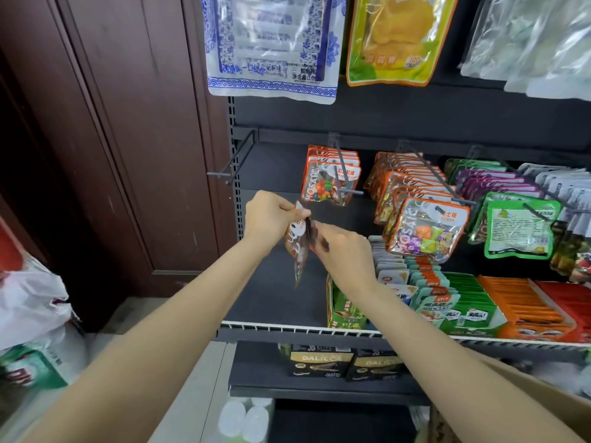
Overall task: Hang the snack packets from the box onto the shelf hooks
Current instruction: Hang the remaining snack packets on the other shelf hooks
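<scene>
My left hand [271, 215] and right hand [343, 251] both pinch a glossy brown snack packet [297, 247], thin, flat, crinkly, below bare metal hook [230, 164].

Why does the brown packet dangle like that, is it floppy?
Probably floppy: the brown packet hangs limp below the left hand, which pinches its top. It seems light, since fingertips alone hold it, with the right hand at its edge. Its shiny film could be slippery.
</scene>
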